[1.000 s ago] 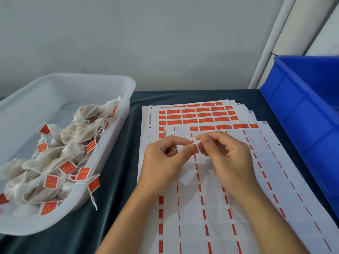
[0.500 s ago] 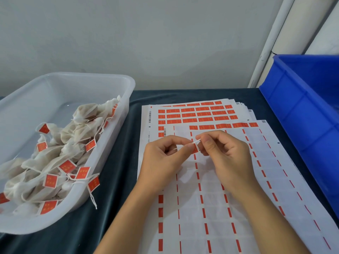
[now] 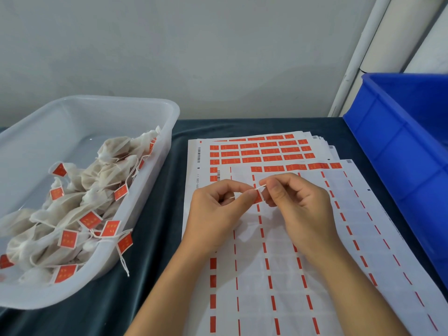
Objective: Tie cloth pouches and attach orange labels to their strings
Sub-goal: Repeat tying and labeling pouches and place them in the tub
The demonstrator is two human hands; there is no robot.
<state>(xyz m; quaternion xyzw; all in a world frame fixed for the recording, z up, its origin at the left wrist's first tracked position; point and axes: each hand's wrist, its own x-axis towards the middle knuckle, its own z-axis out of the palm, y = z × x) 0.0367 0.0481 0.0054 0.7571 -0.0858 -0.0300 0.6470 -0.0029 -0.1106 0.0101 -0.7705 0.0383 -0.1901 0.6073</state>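
A: Start at the left. Why is the clear tub [image 3: 167, 122] parked there?

B: I'd judge it's the drop-off for finished work. It holds a heap of cloth pouches [image 3: 80, 190], each already tied, with orange tags on their strings; one string [image 3: 122, 259] trails over the tub's near rim onto the dark table cover [image 3: 155, 238].

A: And the left hand [image 3: 213, 214]?

B: It hovers above the stripped label sheet [image 3: 315, 275]. Its thumb and forefinger are curled and pinch the orange label [image 3: 259, 197] together with a short white string [image 3: 260, 187]. I think it holds the pieces steady, up off the paper, so the sticky face doesn't catch.

A: Which way does the label point?

B: It's small and mostly hidden between the fingertips. Its long axis looks to run roughly up and down the view, slightly tilted. The string end slants up to the right.

A: The right hand [image 3: 300, 209]?

B: Its curled fingers close on the same label and string from the other side, probably folding the label round the string. No pouch body is visible here; it may be hidden.

A: Further right?

B: Full orange label sheets [image 3: 261, 151] lie beyond the hands, within reach, and a blue crate [image 3: 400, 146] stands at the table's right edge.
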